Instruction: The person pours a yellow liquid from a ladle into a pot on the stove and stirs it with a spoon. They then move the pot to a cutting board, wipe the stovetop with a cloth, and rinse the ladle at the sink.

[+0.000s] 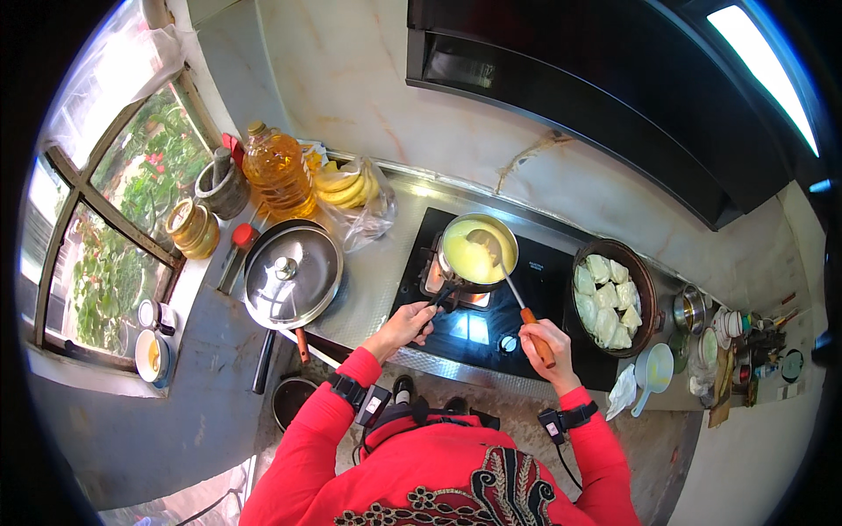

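A metal saucepan (447,271) sits over the left burner of a black glass gas hob (421,355). Pale yellow liquid (464,253) fills much of it. My left hand (409,327) grips the pan's black handle (444,295). In my right hand (550,348) is the brown wooden handle of a metal ladle (515,289). The ladle's bowl is in the yellow liquid, partly covered by it. To the right of my right hand stands a dark round pan (648,289) holding several pale, whitish-green pieces (605,299).
Left of the hob are a lidded frying pan (289,299), a large oil bottle (276,171), bagged bananas (348,187) and a stone mortar (223,194). A pale-blue dipper (653,371) lies at the right counter edge. A black range hood (559,85) hangs above the hob.
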The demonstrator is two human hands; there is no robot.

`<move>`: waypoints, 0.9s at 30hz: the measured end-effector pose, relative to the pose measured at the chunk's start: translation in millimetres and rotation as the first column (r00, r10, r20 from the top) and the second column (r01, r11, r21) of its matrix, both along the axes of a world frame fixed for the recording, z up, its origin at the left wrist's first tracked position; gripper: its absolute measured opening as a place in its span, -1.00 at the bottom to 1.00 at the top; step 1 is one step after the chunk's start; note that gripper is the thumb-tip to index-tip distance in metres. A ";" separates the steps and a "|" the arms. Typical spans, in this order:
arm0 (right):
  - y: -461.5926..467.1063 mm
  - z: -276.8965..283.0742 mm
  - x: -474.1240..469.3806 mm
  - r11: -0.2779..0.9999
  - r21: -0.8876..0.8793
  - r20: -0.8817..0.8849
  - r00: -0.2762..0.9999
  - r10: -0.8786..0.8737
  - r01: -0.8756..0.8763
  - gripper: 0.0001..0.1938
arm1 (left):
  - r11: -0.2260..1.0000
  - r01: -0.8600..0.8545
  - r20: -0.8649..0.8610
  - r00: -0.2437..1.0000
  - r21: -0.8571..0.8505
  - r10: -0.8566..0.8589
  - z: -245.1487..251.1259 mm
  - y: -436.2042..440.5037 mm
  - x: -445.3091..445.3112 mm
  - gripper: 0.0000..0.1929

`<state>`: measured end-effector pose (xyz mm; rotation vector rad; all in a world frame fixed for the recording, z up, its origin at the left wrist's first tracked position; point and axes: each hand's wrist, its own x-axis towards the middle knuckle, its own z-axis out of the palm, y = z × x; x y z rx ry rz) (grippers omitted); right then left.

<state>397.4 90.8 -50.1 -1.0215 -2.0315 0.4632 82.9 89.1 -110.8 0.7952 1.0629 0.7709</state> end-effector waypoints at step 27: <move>-3.6 -9.4 -14.0 0.999 0.033 0.000 1.000 0.002 -0.002 -0.80 | 1.000 0.019 -0.041 0.999 0.002 -0.019 3.1 0.7 0.1 -0.61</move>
